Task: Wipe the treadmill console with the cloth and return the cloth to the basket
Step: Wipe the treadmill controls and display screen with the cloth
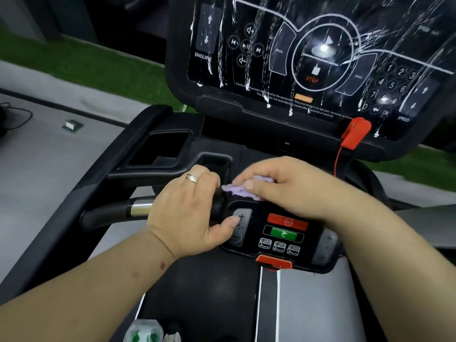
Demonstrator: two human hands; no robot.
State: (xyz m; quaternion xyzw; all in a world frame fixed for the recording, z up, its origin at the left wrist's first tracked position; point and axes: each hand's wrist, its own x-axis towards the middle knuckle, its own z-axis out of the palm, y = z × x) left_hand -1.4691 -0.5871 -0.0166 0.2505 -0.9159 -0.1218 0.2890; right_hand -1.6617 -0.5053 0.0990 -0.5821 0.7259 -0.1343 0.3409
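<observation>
Our right hand (291,183) pinches the crumpled lilac cloth (237,191) atop the black button panel (283,234) while our left hand (187,211) grips the black handlebar (111,214), likely bracing.

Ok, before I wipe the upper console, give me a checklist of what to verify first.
1. Cloth in hand: the right hand grips the purple cloth: ok.
2. Cleaner applied: white foam streaks run down the upper console, unwiped: ok.
3. Buttons clear: the left hand grips the handlebar, its thumb at the plus key of the lower control panel: not ok.
4. Red safety clip seated at the console's lower edge: ok.
5. Basket within reach: not in view: cannot tell.
</observation>
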